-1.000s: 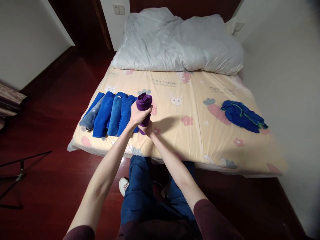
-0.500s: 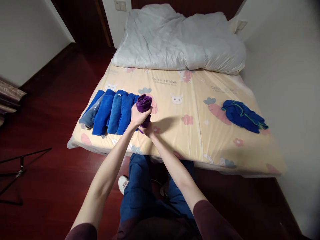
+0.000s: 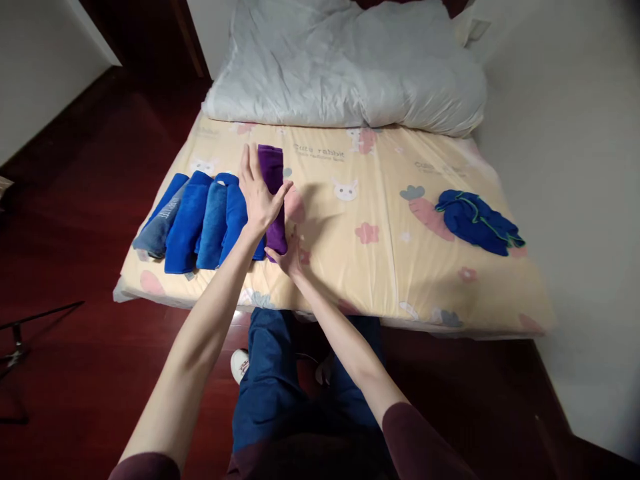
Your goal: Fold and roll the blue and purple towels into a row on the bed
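Note:
A purple rolled cloth (image 3: pixel 273 175) lies lengthwise on the bed, at the right end of a row of several blue rolled cloths (image 3: pixel 187 220). Over the cloths' right end, my left hand (image 3: pixel 261 197) has its fingers spread beside the purple roll and holds nothing. My right hand (image 3: pixel 289 257) is at the near end of the purple roll, thumb and fingers apart around that end. Farther right lies a crumpled blue cloth with green edging (image 3: pixel 477 221).
The bed (image 3: pixel 370 280) has a yellow patterned sheet. A bulky grey-white quilt (image 3: pixel 345 67) lies across its far end. Black stand legs (image 3: pixel 40 315) show on the dark red floor at the left. A wall rises at the right.
The purple roll was upright in both hands; now it lies flat beside the blue rolls. My left hand has let go and spread its fingers. The view has shifted a little.

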`<state>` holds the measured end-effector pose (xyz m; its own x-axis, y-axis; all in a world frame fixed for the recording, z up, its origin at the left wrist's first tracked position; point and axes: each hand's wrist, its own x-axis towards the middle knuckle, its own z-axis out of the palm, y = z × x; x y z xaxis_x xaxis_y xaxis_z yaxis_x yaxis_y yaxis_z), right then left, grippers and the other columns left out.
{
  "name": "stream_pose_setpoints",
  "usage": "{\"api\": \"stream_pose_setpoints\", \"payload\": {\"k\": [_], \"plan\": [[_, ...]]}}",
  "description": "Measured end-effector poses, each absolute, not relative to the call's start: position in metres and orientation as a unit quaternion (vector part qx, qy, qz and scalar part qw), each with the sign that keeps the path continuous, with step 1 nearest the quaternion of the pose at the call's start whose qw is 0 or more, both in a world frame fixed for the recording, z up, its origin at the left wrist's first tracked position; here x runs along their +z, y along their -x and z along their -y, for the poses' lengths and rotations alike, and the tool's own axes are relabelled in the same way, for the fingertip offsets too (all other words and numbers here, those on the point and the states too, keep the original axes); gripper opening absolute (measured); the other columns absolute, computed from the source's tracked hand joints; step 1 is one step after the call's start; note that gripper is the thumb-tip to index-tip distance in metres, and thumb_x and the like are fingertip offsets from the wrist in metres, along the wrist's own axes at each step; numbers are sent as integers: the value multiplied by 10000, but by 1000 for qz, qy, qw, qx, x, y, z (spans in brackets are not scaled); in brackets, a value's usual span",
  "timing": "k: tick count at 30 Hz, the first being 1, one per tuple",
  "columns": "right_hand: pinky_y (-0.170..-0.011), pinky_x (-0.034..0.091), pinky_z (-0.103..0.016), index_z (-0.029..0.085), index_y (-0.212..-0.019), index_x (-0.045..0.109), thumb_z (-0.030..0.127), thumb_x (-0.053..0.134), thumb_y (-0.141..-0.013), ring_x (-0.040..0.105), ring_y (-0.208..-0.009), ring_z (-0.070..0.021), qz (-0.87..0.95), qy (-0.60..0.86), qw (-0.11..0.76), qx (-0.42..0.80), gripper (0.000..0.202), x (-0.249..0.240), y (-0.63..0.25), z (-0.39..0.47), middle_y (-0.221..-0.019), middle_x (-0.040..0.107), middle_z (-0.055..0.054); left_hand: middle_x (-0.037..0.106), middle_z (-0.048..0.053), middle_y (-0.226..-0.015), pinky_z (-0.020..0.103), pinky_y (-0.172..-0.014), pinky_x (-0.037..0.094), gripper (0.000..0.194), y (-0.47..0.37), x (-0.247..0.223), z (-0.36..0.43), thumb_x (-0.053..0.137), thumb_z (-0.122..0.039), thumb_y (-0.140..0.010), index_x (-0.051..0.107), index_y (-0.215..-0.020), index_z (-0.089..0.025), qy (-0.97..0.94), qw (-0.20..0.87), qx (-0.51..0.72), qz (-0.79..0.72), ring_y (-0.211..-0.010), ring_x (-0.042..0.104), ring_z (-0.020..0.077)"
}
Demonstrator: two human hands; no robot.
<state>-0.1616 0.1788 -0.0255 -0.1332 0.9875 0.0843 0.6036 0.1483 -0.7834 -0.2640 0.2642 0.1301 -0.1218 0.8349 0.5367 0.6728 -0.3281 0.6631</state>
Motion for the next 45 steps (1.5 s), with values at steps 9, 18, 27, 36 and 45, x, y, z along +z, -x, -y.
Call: {"api": "stream_pose_setpoints", "payload": {"k": [9, 18, 27, 36, 45], "plan": [[-1191, 409, -430, 215, -1478, 485, 216, 549, -971, 363, -1507, -283, 740, 496, 272, 364, 511, -34, 165, -157, -1675, 275, -99, 369, 172, -1630, 728, -1211, 8, 620, 245, 15, -273, 503, -325, -852, 557, -1448, -167, -767, 158, 116, -611, -1569, 163, 390], [-1169, 428, -318, 291, -1359, 619, 235, 577, -997, 505, -1411, -161, 801, 349, 300, 383, 370, -15, 38, -146, -1554, 516, 10, 209, -122, -1695, 575, -1229, -127, 689, 276, 5, -284, 177, -535, -902, 322, -1562, -400, -770, 91, 172, -608, -1578, 119, 334], [-1119, 460, -316, 132, -1312, 668, 110, 550, -900, 537, -1343, -215, 494, 773, 376, 132, 430, -3, -297, -223, -1482, 523, -165, 347, 164, -1643, 582, -1259, 213, 483, 81, -35, -143, 402, -284, -996, 540, -1425, -114, -878, 132, 210, -410, -1562, 206, 360], [-1219, 333, -427, 153, -1419, 614, 163, 492, -935, 387, -1458, -287, 443, 859, 252, 42, 499, 7, -449, -313, -1650, 341, -131, 515, 160, -1530, 540, -1198, 287, 487, 24, -67, -126, 570, -260, -932, 578, -1415, -194, -828, 103, 293, -468, -1446, 441, 350], [-1151, 412, -452, 132, -1267, 703, 136, 507, -925, 529, -1321, -283, 460, 841, 271, 84, 395, 1, -467, -350, -1398, 628, -156, 530, 153, -1518, 525, -1164, 312, 484, 24, -68, -126, 584, -259, -920, 583, -1401, -206, -830, 83, 284, -472, -1426, 463, 354]]}}
